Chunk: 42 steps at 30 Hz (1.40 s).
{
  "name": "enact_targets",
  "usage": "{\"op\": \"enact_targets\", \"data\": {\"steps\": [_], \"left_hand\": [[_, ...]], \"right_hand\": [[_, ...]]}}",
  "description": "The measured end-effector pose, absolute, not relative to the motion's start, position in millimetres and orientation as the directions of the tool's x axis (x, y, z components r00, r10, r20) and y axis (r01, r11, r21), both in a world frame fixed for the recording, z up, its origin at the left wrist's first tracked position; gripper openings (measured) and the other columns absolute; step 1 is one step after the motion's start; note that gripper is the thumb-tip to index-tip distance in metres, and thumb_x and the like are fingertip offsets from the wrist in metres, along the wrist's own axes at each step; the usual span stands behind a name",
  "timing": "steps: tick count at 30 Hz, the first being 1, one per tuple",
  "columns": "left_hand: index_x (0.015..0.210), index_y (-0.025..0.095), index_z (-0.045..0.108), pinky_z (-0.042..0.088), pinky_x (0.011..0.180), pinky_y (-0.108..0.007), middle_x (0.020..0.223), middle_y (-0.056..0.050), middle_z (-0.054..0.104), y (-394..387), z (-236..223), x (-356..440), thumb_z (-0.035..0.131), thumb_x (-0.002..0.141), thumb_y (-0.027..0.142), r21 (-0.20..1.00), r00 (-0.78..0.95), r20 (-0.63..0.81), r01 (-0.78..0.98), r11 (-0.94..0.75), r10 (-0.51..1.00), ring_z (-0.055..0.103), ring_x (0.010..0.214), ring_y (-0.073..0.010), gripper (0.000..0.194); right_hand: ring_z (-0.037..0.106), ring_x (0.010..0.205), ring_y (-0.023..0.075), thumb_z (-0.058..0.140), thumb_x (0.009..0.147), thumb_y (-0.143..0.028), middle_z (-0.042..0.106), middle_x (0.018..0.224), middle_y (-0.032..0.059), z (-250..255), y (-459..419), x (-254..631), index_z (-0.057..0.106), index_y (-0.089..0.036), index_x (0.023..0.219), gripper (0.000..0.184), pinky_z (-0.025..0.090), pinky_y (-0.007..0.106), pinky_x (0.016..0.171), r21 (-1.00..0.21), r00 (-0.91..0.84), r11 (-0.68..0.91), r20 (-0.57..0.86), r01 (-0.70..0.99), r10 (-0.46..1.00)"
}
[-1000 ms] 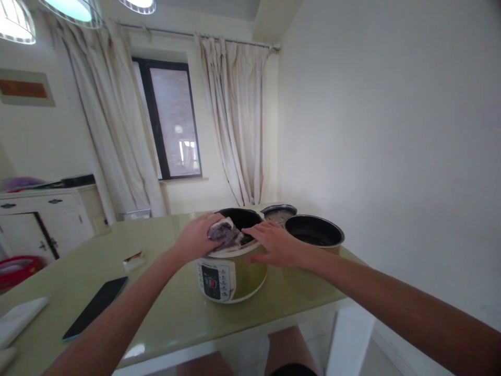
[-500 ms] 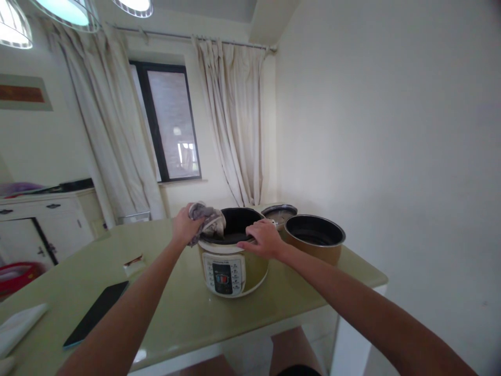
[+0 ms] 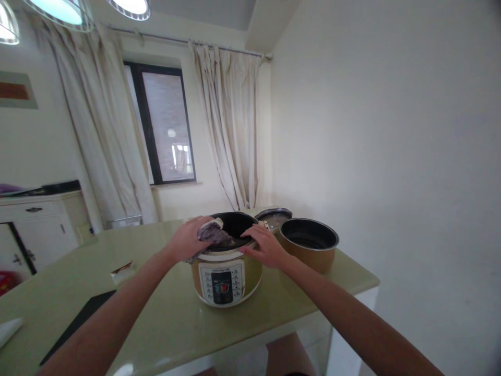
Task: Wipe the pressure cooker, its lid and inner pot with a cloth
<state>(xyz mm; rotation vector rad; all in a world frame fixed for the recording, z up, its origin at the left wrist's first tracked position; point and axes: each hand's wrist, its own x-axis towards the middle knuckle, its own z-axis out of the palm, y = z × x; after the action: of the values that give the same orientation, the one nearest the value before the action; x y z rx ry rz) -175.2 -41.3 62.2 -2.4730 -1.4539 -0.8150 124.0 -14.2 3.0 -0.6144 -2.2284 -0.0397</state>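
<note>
A pressure cooker body [image 3: 222,286] with a control panel and a dark inside stands on the pale green table [image 3: 168,326]. My left hand [image 3: 190,240] is closed around a grey patterned cloth [image 3: 213,235], which lies over the cooker's left rim and partly inside it. My right hand [image 3: 266,244] grips the cooker's right rim, thumb outside and fingers over the edge. Close behind that hand stands a gold-brown inner pot [image 3: 309,258] with a black inside. A round lid [image 3: 274,215] lies at the back, partly hidden by the pot.
On the left of the table lie a black tablet-like slab [image 3: 80,321], a small packet [image 3: 122,271] and a white object [image 3: 10,330] at the frame edge. A white cabinet [image 3: 43,224] stands beyond. The wall [image 3: 383,183] rises along the right.
My left hand has pushed the cloth lower, from above the rim onto and into the cooker. The right hand stays on the rim. The whole view has shifted slightly.
</note>
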Motion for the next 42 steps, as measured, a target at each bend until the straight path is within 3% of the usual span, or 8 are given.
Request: {"op": "enact_targets", "data": {"steps": [5,9,15,20,27,31,35,42], "left_hand": [[0.131,0.032,0.064,0.052,0.097,-0.039,0.125,-0.008,0.065,-18.5,72.0,-192.1,0.065,0.084,0.018,-0.028,0.236,0.511,0.966,-0.258,0.827,0.067,0.112,-0.0287,0.049],[0.128,0.034,0.065,0.051,0.097,-0.041,0.126,-0.008,0.064,-23.9,92.3,-151.6,0.066,0.079,0.008,-0.138,0.310,0.462,0.951,-0.278,0.831,0.066,0.115,-0.0307,0.055],[0.146,0.026,0.050,0.048,0.108,-0.041,0.130,-0.010,0.062,-42.9,107.6,-78.8,0.061,0.087,0.016,-0.009,0.493,0.696,0.733,-0.680,0.522,0.060,0.122,-0.0279,0.061],[0.155,0.019,0.039,0.049,0.109,-0.043,0.134,-0.012,0.059,-41.0,110.0,-61.9,0.066,0.081,0.017,0.152,0.332,0.850,0.588,-0.794,0.409,0.060,0.120,-0.0279,0.079],[0.167,0.026,0.006,0.041,0.119,-0.052,0.163,-0.019,0.032,-43.6,90.4,-81.3,0.082,0.079,0.046,0.214,0.397,0.782,0.553,-0.805,0.480,0.041,0.148,-0.0356,0.118],[0.161,0.028,0.029,0.054,0.097,-0.043,0.147,-0.016,0.058,-58.3,63.5,-99.2,0.058,0.096,0.061,0.298,0.434,0.552,0.695,-0.655,0.712,0.067,0.120,-0.0286,0.078],[0.115,0.024,0.072,0.052,0.080,-0.042,0.096,-0.014,0.078,-68.9,41.8,-108.2,0.045,0.096,0.074,-0.036,0.466,0.332,0.875,-0.483,0.820,0.075,0.093,-0.0341,0.060],[0.088,0.023,0.075,0.046,0.072,-0.035,0.085,-0.014,0.077,-53.3,38.0,-124.0,0.037,0.099,0.072,-0.208,0.479,0.335,0.878,-0.432,0.811,0.074,0.083,-0.0310,0.063]], "right_hand": [[0.056,0.137,0.0279,0.064,0.099,-0.058,0.063,0.145,0.0134,-2.6,-32.7,125.3,0.059,-0.023,0.143,0.057,0.041,0.048,0.118,-0.382,-0.440,0.838,0.722,0.391,0.534],[0.051,0.143,0.0293,0.068,0.096,-0.057,0.057,0.153,0.0144,10.9,-38.1,114.2,0.052,-0.023,0.150,0.065,0.037,0.050,0.121,-0.462,-0.392,0.824,0.727,0.329,0.564],[0.060,0.129,0.0259,0.077,0.087,-0.056,0.064,0.138,0.0073,49.3,-26.2,87.3,0.039,-0.027,0.152,0.081,0.046,0.045,0.114,-0.659,-0.210,0.750,0.726,0.058,0.655],[0.065,0.116,0.0230,0.089,0.074,-0.048,0.068,0.122,0.0035,78.1,-13.6,86.0,0.051,-0.027,0.132,0.072,0.053,0.040,0.106,-0.671,-0.228,0.705,0.741,-0.230,0.631],[0.067,0.109,0.0222,0.087,0.077,-0.042,0.070,0.117,0.0026,82.1,-4.9,113.2,0.056,-0.026,0.130,0.064,0.055,0.040,0.101,-0.633,-0.213,0.767,0.768,-0.108,0.604],[0.067,0.110,0.0244,0.081,0.081,-0.046,0.070,0.119,0.0053,85.9,11.5,145.6,0.054,-0.025,0.127,0.057,0.055,0.042,0.102,-0.592,0.101,0.804,0.804,0.057,0.586],[0.065,0.115,0.0270,0.079,0.079,-0.049,0.069,0.125,0.0084,90.1,22.5,188.1,0.053,-0.024,0.131,0.062,0.051,0.045,0.106,-0.588,0.334,0.754,0.801,0.293,0.496],[0.068,0.111,0.0276,0.080,0.075,-0.056,0.073,0.120,0.0057,55.9,35.2,212.0,0.056,-0.028,0.127,0.064,0.053,0.043,0.100,-0.784,0.343,0.523,0.618,0.334,0.708]]}}
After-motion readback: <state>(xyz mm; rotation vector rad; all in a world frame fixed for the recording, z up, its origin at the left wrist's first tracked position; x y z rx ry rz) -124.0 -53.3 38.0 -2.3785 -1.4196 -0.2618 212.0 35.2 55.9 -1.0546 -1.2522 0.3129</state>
